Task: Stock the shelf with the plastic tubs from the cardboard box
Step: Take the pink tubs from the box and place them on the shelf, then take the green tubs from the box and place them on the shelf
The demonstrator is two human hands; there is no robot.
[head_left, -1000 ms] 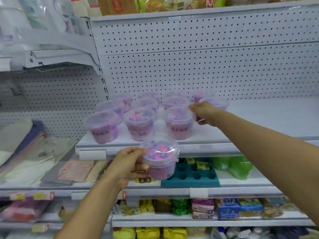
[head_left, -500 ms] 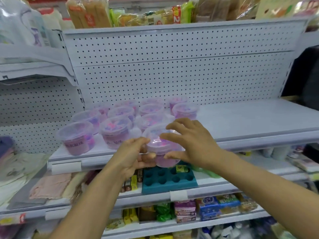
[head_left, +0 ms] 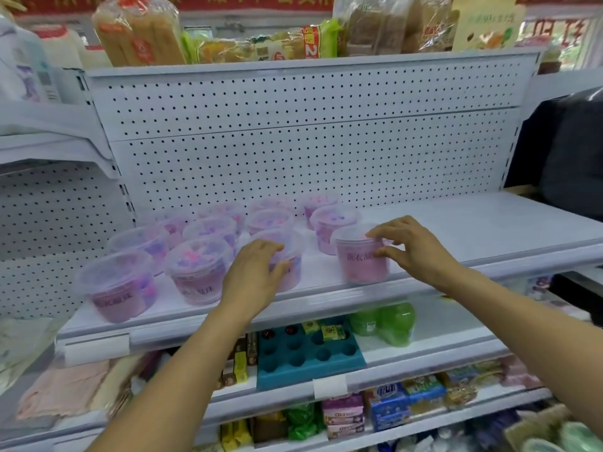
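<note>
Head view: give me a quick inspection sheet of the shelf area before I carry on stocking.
Surface: white shelf, right part bare.
Job's things: plastic tubs in rows at left; newest tub stands at the front edge; cardboard box not in view.
Clutter: nothing seen on this shelf.
Grippers: right hand holds the newest tub; left hand touches the neighbouring tub.
Cables: nothing seen.
Surroundings: pegboard back; teal tray and green bottles below; packaged bread above.
</note>
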